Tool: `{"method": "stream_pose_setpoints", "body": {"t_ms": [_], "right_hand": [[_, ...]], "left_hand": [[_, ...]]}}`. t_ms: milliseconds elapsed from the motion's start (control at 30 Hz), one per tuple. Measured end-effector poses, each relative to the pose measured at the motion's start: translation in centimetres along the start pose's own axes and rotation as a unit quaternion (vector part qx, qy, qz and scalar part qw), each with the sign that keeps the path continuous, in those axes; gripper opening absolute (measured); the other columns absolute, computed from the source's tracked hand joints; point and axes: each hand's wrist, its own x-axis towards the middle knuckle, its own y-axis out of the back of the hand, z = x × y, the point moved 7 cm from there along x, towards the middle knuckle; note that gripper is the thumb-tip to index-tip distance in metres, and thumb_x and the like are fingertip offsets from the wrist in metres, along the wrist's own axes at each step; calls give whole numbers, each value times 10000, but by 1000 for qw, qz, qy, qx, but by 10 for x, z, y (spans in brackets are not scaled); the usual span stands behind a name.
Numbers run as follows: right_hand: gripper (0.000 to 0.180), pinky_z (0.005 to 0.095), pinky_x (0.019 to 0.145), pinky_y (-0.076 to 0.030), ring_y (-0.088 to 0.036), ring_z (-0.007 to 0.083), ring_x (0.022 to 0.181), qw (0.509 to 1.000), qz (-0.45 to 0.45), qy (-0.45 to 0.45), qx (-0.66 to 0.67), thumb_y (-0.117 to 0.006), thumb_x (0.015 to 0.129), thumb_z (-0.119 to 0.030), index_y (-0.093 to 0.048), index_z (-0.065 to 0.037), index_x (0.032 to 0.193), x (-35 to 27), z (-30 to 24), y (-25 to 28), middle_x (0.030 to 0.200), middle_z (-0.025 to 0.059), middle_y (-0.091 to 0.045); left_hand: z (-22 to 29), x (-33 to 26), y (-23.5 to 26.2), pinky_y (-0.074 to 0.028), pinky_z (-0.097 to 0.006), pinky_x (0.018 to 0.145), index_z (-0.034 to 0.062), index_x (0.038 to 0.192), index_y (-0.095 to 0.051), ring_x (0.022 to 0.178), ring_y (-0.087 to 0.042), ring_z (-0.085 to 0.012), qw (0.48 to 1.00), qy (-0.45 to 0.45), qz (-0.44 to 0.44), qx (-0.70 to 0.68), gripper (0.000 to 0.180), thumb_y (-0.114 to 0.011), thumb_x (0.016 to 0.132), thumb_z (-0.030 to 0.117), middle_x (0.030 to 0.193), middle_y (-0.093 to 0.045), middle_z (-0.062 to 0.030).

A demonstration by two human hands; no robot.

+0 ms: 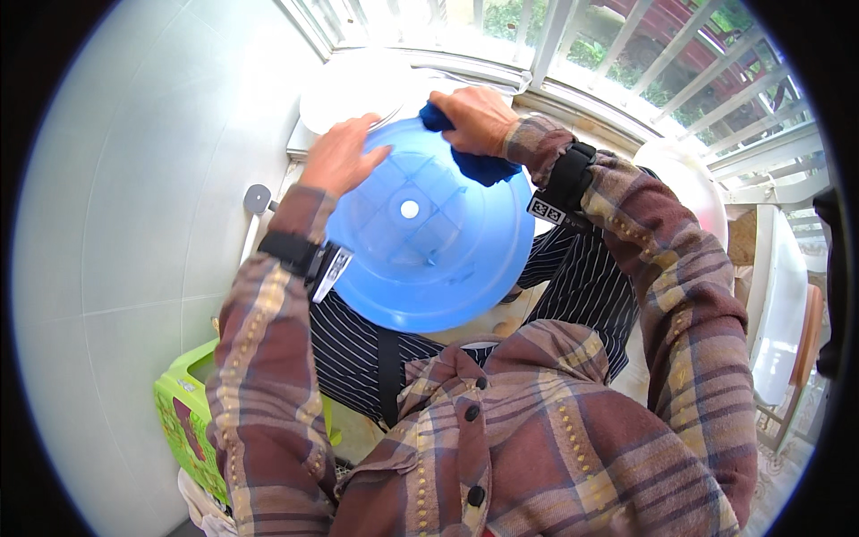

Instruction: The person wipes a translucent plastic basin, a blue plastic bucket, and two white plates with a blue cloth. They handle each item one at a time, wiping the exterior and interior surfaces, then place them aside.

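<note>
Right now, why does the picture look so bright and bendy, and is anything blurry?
Head view: glare by the window washes out a white round thing; head view: fisheye curves the wall's tile lines; head view: the right hand looks slightly soft, but motion or focus, I can't tell.

Basin (428, 273) Hides Part of My Lap (349, 362)

My right hand (477, 123) covers part of the blue cloth (485, 168), so I can't tell its full shape. My left sleeve (264, 376) hides one side of the green box (182, 394). The lower edge cuts off my jacket (537, 447). Window bars (629, 38) break up something red (660, 43) outside, too obscured for me to name.
</note>
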Motion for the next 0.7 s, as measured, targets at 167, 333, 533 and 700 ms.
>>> {"method": "stream_pose_setpoints", "body": {"t_ms": [167,333,533,700], "right_hand": [[307,365,636,-565,-690,301,711,997,-18,58,-50,-706,750,-148,-643,-38,1030,12,-25,4,828,165,-692],[221,364,612,-545,-672,311,669,999,10,-42,-13,-660,776,-174,-634,-24,936,7,1,-8,767,180,-674],[348,443,780,-522,-653,400,831,952,28,-287,99,-653,781,-209,-566,39,1008,-69,45,-46,881,262,-652],[360,457,815,-509,-637,413,882,961,8,-261,94,-654,766,-202,-565,6,1046,-72,51,-30,932,239,-655]], "left_hand": [[10,30,-44,-522,-449,757,54,926,-695,846,-650,-369,980,92,-164,66,212,-615,857,238,877,-676,-194],[-16,10,-21,-507,-452,735,27,884,-688,840,-646,-372,991,83,-90,51,246,-607,872,259,843,-666,-205],[-39,-19,-14,-499,-446,732,34,965,-695,825,-638,-389,986,156,-64,1,286,-595,892,292,851,-664,-214],[-26,-13,-8,-501,-442,737,50,995,-695,822,-639,-387,987,149,-58,6,283,-582,902,293,857,-663,-219]]}}
